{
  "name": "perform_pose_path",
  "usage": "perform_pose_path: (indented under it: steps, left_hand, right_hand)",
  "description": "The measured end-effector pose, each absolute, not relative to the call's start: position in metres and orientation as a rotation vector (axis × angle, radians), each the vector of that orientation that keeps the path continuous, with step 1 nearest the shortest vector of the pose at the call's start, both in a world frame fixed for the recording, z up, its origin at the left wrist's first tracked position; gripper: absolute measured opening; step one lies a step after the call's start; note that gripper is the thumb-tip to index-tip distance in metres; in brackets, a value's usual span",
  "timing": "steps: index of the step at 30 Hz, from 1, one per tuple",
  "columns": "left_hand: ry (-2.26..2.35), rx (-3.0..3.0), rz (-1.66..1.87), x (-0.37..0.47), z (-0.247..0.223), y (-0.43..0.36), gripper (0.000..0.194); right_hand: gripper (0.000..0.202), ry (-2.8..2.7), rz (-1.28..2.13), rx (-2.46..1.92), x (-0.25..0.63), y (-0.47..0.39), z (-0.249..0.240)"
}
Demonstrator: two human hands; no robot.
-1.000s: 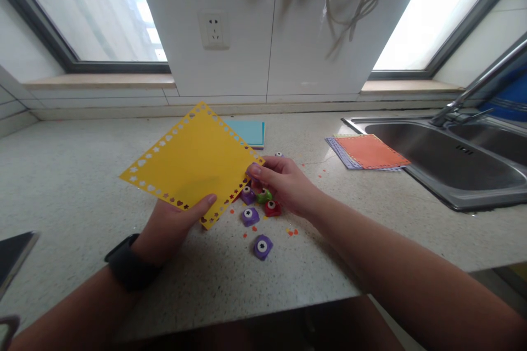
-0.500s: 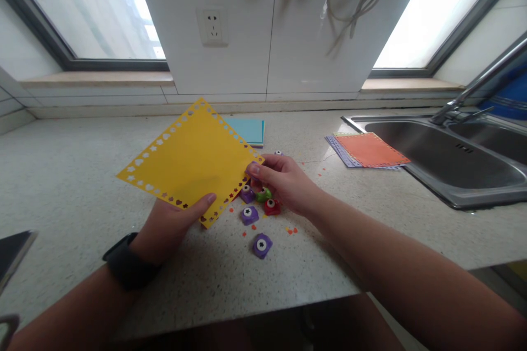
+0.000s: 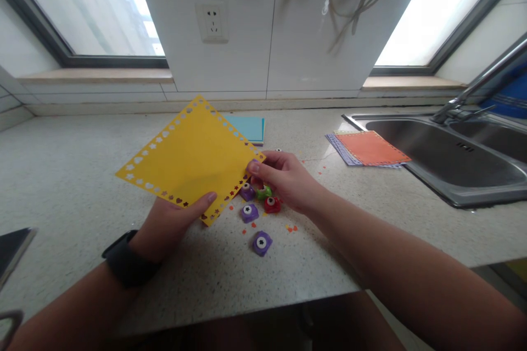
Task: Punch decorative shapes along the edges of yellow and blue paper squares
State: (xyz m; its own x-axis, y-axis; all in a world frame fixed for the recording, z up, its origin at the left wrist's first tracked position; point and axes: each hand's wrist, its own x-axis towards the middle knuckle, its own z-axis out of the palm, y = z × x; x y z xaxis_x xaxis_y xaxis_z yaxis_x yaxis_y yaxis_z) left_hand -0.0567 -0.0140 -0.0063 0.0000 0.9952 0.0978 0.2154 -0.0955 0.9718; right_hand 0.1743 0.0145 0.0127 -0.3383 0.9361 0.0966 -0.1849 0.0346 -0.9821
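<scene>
A yellow sheet (image 3: pixel 191 156) with small shapes punched along its edges is tilted above the counter. My left hand (image 3: pixel 181 219) grips its lower edge, thumb on top and fingers underneath. At the sheet's right corner, my right hand (image 3: pixel 284 178) pinches a small purple punch (image 3: pixel 253 164), mostly hidden by the fingers. Below that hand lie a green punch (image 3: pixel 264 192), a red punch (image 3: pixel 272 204) and several purple ones, among them one nearer the front (image 3: pixel 262 243). Orange and yellow paper bits are scattered around them.
Blue sheets (image 3: pixel 251 129) lie behind the yellow one. An orange sheet (image 3: pixel 370 148) tops a punched stack beside the steel sink (image 3: pixel 432 167). A dark flat object (image 3: pixel 14 249) is at the left edge. The counter's front edge runs below my arms.
</scene>
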Motion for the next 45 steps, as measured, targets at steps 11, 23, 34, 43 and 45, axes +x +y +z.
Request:
perform_pose_path:
  steps: [11, 23, 34, 43, 45]
  left_hand:
    - [1.312, 1.433, 1.208, -0.055, -0.007, -0.013, 0.033]
    - [1.329, 1.333, 1.212, -0.052, -0.003, -0.015, 0.039]
    - [1.295, 1.268, 1.202, -0.053, -0.005, -0.013, 0.025]
    - [1.197, 1.228, 1.202, -0.058, -0.012, -0.011, 0.028]
    - [1.175, 1.218, 1.214, -0.059, -0.014, -0.011, 0.030]
  right_hand:
    - [0.026, -1.357, 1.435, -0.861, 0.172, 0.016, 0.013]
    - [0.028, -1.172, 1.439, -0.849, 0.177, 0.021, 0.015]
    - [0.033, -1.300, 0.894, -1.068, 0.211, 0.043, 0.018]
    - [0.031, -1.749, 0.297, -1.715, 0.247, 0.061, 0.013]
    - [0.034, -1.718, 0.272, -1.810, 0.251, 0.065, 0.009]
